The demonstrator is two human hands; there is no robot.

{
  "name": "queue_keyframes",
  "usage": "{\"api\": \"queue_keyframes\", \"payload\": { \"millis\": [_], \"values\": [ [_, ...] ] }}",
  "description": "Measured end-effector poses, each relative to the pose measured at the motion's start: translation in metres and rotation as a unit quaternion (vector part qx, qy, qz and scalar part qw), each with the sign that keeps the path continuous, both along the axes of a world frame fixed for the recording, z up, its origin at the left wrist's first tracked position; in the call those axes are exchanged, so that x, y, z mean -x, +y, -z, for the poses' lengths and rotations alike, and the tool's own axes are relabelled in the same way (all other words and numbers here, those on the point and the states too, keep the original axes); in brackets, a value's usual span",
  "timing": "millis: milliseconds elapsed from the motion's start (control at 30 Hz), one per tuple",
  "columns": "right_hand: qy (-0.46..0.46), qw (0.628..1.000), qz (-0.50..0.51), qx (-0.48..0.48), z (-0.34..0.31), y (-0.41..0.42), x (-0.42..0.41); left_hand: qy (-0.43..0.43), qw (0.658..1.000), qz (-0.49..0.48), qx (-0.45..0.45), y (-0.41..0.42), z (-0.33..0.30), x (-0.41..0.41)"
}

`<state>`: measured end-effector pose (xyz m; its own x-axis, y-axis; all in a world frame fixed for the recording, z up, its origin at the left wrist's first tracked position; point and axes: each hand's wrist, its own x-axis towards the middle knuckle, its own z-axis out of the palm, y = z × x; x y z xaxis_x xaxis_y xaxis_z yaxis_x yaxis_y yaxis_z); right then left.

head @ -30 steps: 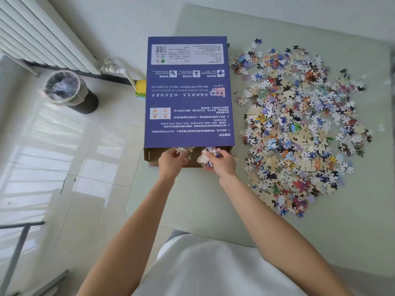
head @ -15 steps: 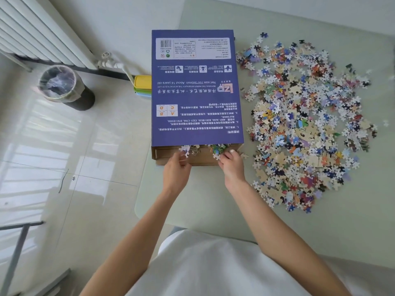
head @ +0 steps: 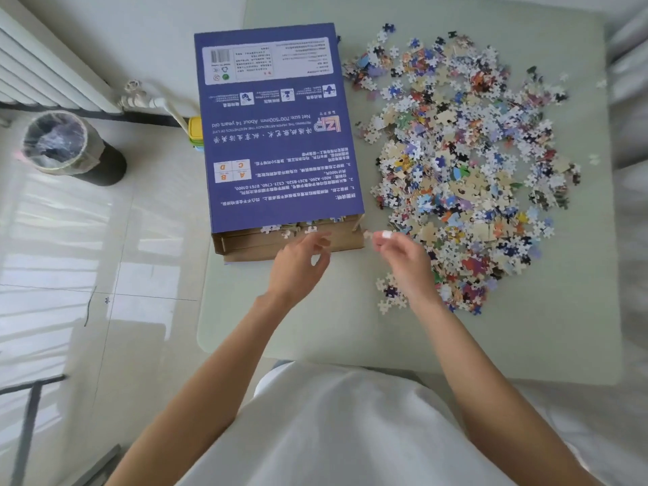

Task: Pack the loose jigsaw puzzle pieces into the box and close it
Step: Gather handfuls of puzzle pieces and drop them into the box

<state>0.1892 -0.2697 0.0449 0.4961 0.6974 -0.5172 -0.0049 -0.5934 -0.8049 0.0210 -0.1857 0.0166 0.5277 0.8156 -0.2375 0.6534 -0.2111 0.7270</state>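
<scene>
Loading stage for sure: box [head: 280, 135] lies flat at the tabletop's [head: 350, 331] left edge, open end toward the person, a few pieces in its mouth. Left hand [head: 301, 264] hovers there, grip relaxed and empty. Right hand [head: 403, 257] pinches one piece [head: 368, 235]. Big pile [head: 463, 170] waits right of the box, so I'd guess scooping handfuls comes next.

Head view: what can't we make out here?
- Inside of the box: hidden by its own blue lid; only a few pieces show at the open end.
- Right hand: motion-blurred, so a piece pinched at the fingertips is uncertain.
- Left hand: blurred too, fingers spread.
- Pile: single pieces too small to count.
</scene>
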Motion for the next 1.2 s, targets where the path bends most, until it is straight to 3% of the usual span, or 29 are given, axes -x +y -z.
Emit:
{"api": "queue_keyframes", "payload": {
  "millis": [100, 167, 300, 400, 500, 600, 833, 1000, 1200],
  "values": [
    [-0.190, 0.978, -0.053, 0.071, 0.011, -0.022, -0.061, 0.002, 0.996, 0.088, -0.019, 0.003, -0.006, -0.058],
    [-0.251, 0.960, -0.053, 0.114, 0.022, -0.026, -0.102, 0.022, 0.992, 0.121, -0.018, 0.004, -0.007, -0.102],
    [-0.267, 0.949, -0.045, 0.162, 0.037, -0.006, -0.157, 0.129, 0.986, 0.104, 0.001, 0.008, 0.003, -0.171],
    [-0.294, 0.922, -0.115, 0.222, 0.047, 0.014, -0.168, 0.218, 0.974, 0.047, 0.024, 0.022, 0.011, -0.199],
    [-0.329, 0.903, -0.173, 0.216, 0.048, 0.027, -0.161, 0.244, 0.969, 0.012, 0.046, 0.037, 0.017, -0.207],
    [-0.336, 0.901, -0.211, 0.178, 0.049, 0.033, -0.155, 0.196, 0.979, 0.005, 0.056, 0.036, 0.024, -0.206],
    [-0.221, 0.954, -0.177, 0.102, 0.051, 0.036, -0.157, 0.037, 0.993, -0.060, 0.098, 0.029, 0.024, -0.198],
    [-0.170, 0.973, -0.142, 0.069, 0.051, 0.033, -0.161, 0.015, 0.987, -0.078, 0.140, 0.026, 0.022, -0.198],
    [-0.174, 0.981, -0.076, 0.050, 0.048, 0.030, -0.154, -0.045, 0.976, -0.122, 0.174, 0.025, 0.015, -0.196]
  ]
}}
